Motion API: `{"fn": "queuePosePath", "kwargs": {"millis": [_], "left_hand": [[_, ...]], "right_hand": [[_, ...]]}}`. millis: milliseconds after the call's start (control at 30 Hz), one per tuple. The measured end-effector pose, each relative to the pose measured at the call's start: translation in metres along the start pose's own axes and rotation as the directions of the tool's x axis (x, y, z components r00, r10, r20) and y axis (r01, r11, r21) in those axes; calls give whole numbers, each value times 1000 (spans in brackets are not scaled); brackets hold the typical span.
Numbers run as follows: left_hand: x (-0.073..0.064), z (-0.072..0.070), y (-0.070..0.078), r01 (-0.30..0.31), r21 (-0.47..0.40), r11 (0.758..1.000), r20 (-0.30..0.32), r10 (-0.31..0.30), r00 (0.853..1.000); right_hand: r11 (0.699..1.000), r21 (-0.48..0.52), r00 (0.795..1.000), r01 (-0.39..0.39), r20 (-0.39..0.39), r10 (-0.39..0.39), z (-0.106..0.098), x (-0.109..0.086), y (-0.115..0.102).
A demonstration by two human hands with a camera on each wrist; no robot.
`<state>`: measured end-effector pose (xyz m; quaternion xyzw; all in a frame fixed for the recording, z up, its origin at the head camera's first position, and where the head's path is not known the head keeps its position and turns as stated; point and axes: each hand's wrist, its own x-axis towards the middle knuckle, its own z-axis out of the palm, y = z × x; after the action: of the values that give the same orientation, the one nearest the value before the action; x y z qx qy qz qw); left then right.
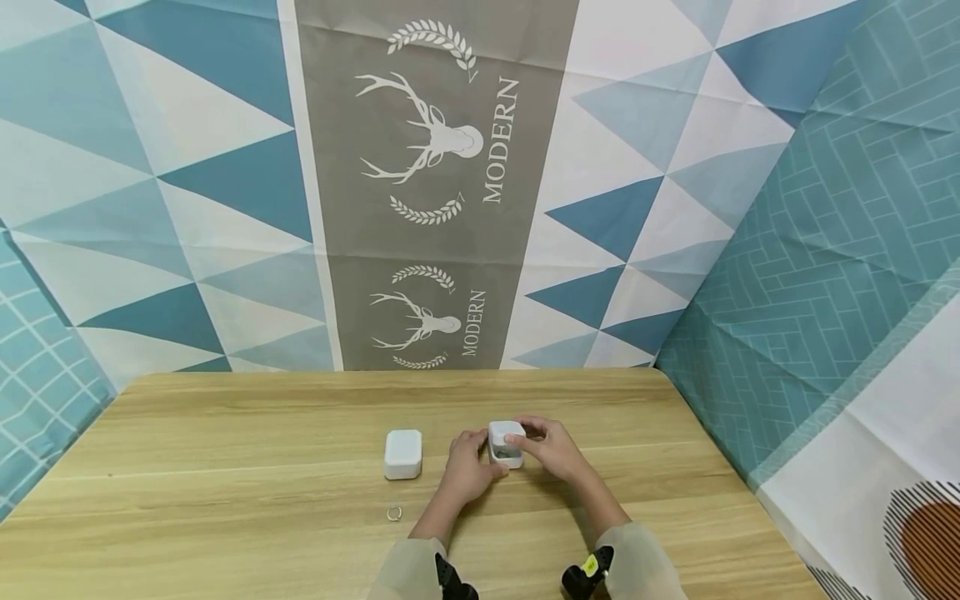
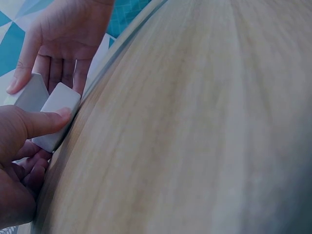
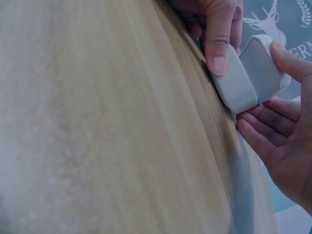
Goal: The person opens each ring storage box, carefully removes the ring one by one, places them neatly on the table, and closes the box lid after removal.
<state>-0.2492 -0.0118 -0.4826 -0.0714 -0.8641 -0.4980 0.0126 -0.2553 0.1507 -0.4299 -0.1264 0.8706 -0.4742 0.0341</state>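
A small white ring box (image 1: 507, 433) is on the wooden table with its lid tilted up and a grey inside showing. My left hand (image 1: 468, 475) grips its base, the thumb pressed on the front side, as the left wrist view shows on the base (image 2: 62, 100). On the other side my right hand (image 1: 553, 450) pinches the raised lid (image 3: 265, 66) with the thumb at its edge. Its other fingers are behind the box in the head view. A second white box (image 1: 403, 454), closed, stands left of my left hand. Below that box lies a ring (image 1: 394, 513).
The wooden table (image 1: 247, 500) runs back to a patterned cloth wall (image 1: 435, 317) with deer prints. A teal cloth (image 1: 825, 292) hangs along the right side.
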Motion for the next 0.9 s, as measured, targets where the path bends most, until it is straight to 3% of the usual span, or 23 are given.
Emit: {"fn": "queuePosePath", "kwargs": {"millis": [667,900], "left_hand": [[0,0,1,1,-5,1000,-3,-1,1000],[0,0,1,0,9,1000,-2,0,1000]], "right_hand": [[1000,-11,1000,17,4,-17,0,3,3],[1000,-9,1000,3,-22,-3,6,17,30]]}}
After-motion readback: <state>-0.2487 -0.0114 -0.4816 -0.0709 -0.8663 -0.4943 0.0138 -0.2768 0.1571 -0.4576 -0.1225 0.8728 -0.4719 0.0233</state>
